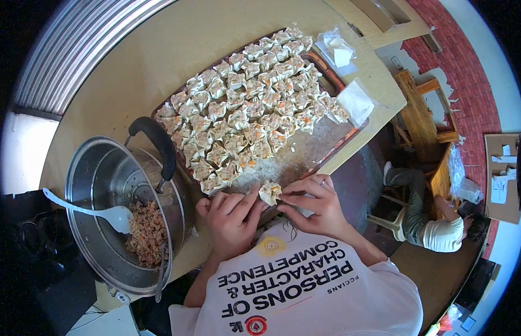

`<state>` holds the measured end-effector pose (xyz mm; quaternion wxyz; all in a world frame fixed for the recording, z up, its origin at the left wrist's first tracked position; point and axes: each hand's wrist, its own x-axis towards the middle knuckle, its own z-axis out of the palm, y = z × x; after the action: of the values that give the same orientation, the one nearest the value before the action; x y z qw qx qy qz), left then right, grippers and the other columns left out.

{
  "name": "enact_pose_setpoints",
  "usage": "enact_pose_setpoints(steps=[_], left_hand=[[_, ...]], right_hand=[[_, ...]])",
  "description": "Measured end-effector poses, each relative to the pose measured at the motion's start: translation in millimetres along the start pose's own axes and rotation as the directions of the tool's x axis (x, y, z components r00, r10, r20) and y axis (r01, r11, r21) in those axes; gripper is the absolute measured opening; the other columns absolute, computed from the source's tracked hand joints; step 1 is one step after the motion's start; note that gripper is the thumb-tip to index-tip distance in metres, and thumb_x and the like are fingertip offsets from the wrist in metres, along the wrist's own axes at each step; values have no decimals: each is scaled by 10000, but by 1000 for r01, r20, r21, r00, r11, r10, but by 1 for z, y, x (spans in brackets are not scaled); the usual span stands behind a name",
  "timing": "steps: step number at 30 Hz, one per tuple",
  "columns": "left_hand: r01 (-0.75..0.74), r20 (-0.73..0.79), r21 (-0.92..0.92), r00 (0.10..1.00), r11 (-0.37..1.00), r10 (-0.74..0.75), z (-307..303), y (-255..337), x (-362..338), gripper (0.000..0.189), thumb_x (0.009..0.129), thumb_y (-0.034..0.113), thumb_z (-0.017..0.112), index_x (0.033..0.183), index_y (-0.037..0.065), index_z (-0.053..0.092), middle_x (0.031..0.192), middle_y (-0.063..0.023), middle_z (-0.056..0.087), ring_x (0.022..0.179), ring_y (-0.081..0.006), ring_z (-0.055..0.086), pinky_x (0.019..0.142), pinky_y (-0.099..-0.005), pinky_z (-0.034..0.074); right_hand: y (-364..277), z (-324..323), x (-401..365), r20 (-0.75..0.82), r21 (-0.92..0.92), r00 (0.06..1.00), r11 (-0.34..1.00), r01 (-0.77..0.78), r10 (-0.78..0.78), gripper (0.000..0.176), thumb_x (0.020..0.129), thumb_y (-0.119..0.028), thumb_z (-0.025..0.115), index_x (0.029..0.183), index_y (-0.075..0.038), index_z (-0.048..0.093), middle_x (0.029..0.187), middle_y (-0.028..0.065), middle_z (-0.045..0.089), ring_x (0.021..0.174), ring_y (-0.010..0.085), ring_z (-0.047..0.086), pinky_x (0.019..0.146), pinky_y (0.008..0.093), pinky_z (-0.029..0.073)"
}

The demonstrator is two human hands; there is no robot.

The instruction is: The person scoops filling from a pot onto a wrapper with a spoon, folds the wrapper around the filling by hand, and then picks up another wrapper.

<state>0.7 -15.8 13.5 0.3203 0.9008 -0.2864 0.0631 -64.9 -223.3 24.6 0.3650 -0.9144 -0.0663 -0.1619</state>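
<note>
A small open-topped dumpling (270, 192) with a pleated pale wrapper is between my two hands at the tray's near edge. My left hand (229, 219) closes on it from the left, with fingertips and thumb against the wrapper. From the other side, my right hand (315, 206), with a ring on one finger, pinches the wrapper between thumb and fingers. Just beyond my hands lies a brown-rimmed tray (341, 142) dusted with flour. Rows of similar dumplings (238, 117), some with orange bits on top, cover most of it.
To the left stands a deep steel pot (103, 257) with a black handle (159, 143), holding ground filling (145, 232) and a white ladle (117, 217). Plastic wrapper packs (354, 103) lie by the tray's right end. A person (434, 227) sits at the right beyond the table.
</note>
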Motion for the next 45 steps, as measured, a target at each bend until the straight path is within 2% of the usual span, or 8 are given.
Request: enact_pose_setpoints(steps=[5,8,11,17,21,26,35,45], left_hand=[[37,12,-11,999,999,-37,-5,-2,-5,267,812,275,849,1061,186,812,836,65,650,806,-140,562,853,-404,295],[37,11,-24,999,999,-37,-3,-1,-7,257,816,265,845,1058,187,811,844,65,651,824,-144,568,851,-406,297],[7,-6,12,1000,1000,-7,0,-3,1,262,816,262,844,1066,193,808,851,59,654,842,-146,577,852,-409,299],[68,-18,-52,997,996,-69,-1,-9,2,292,822,258,837,1106,200,800,843,57,642,842,-143,584,841,-408,297],[33,-18,29,999,999,-32,-4,-5,-8,290,813,274,847,1092,208,811,816,74,630,789,-140,550,831,-410,293],[52,-17,41,999,998,-52,1,1,-6,257,817,284,843,1065,221,821,769,101,612,753,-137,511,833,-418,289],[-18,19,43,1000,999,18,4,-1,-5,202,750,235,867,942,197,812,768,94,656,791,-153,542,838,-426,298],[15,-69,32,998,999,-13,2,4,-6,249,750,239,878,982,189,803,790,64,657,794,-160,565,848,-416,307]], right_hand=[[12,-15,9,81,56,995,996,-68,64,237,764,-119,848,990,-119,776,1089,18,703,989,214,656,892,373,444],[21,-16,24,150,7,989,1000,10,-11,302,794,-146,823,1086,-126,748,1092,43,675,1002,236,641,908,387,430],[22,-15,32,199,-41,972,990,136,-125,269,793,-155,827,1048,-124,747,1076,30,668,987,232,631,909,391,417],[17,-7,20,122,-105,987,988,115,-102,284,741,-143,866,1000,-123,754,1054,16,676,954,215,636,870,376,407],[18,-7,23,83,-103,996,994,37,-28,270,792,-199,836,1039,-140,746,1060,10,667,951,211,623,883,393,400],[23,-7,25,114,-146,976,969,200,-185,229,795,-168,825,1015,-140,771,1002,-27,665,894,171,614,858,379,397],[16,3,23,83,-122,982,977,176,-167,183,750,-87,834,919,-117,773,970,-46,672,851,158,606,850,377,379],[18,-20,42,168,-62,984,995,78,-67,251,790,-118,798,1036,-135,753,1026,-2,672,932,214,622,866,393,404]])
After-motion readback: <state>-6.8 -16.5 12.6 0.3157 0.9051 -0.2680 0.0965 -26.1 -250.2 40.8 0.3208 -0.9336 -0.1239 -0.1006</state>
